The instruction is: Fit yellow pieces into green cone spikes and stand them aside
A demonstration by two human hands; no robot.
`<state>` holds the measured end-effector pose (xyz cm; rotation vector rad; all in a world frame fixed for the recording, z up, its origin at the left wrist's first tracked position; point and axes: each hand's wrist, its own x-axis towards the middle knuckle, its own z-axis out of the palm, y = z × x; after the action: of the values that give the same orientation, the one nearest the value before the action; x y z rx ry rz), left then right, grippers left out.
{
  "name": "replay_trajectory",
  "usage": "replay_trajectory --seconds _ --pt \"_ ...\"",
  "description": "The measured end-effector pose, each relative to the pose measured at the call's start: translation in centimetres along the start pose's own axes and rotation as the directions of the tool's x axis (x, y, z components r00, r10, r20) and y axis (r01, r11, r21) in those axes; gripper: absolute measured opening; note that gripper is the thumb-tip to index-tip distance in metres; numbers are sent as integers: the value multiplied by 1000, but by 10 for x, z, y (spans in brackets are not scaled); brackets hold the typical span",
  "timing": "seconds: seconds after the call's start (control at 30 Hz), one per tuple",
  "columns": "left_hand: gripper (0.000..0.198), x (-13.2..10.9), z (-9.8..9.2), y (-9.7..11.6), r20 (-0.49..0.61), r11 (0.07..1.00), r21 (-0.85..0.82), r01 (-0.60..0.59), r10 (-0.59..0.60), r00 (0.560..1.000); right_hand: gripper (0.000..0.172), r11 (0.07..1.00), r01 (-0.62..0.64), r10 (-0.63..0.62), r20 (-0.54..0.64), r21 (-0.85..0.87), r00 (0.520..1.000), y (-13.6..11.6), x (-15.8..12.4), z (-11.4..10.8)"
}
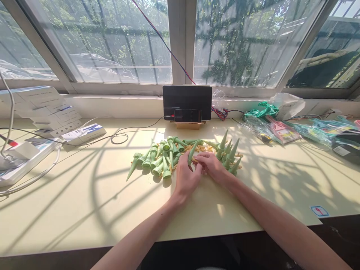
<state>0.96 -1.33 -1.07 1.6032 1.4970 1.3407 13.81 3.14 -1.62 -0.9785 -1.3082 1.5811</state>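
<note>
A heap of green cone-shaped plastic spikes [160, 159] lies on the pale table [84, 195], mixed with small yellow pieces [204, 149]. My left hand [185, 176] is closed round one green spike [192, 150], which points up and away. My right hand [210, 165] meets it at the spike's base, fingers pinched on a small yellow piece there. Several spikes [229, 152] stand upright just right of my right hand.
A black tablet [187, 98] with a phone [188, 115] on a stand sits by the window. Boxes and a white power strip [25, 150] with cables lie at the left. Plastic bags with coloured contents [281, 129] lie at the right.
</note>
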Motion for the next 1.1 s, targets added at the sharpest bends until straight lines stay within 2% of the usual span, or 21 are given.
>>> replay_trajectory --seconds 0.17,0.3,0.4,0.57,0.7,0.8,0.93,1.1 --pt "41 0 -1 1 13 999 -18 28 -28 1000 36 988 107 -109 -6 -114 994 0 -3 1" --pt "41 0 -1 1 25 999 -26 45 -44 999 36 919 243 -262 -19 -310 965 -2 -6 2" --pt "43 1 0 0 27 999 -22 50 -49 998 35 880 285 -320 -31 -380 947 -4 -7 3" --pt "44 1 -1 -1 31 998 -14 61 -61 998 36 924 221 -244 -36 -313 969 -4 -5 4" --pt "44 1 -1 -1 28 999 -1 43 -43 999 35 990 75 -78 -19 -120 997 -4 -2 3" --pt "46 2 0 -3 23 999 3 40 -40 999 34 1000 -31 31 0 3 1000 -4 -1 3" --pt "47 2 0 -5 30 999 1 37 -37 999 34 999 -40 40 2 32 999 -2 1 2" --pt "43 2 1 -6 -16 1000 20 0 0 1000 36 1000 -17 17 28 -4 999 5 4 0"
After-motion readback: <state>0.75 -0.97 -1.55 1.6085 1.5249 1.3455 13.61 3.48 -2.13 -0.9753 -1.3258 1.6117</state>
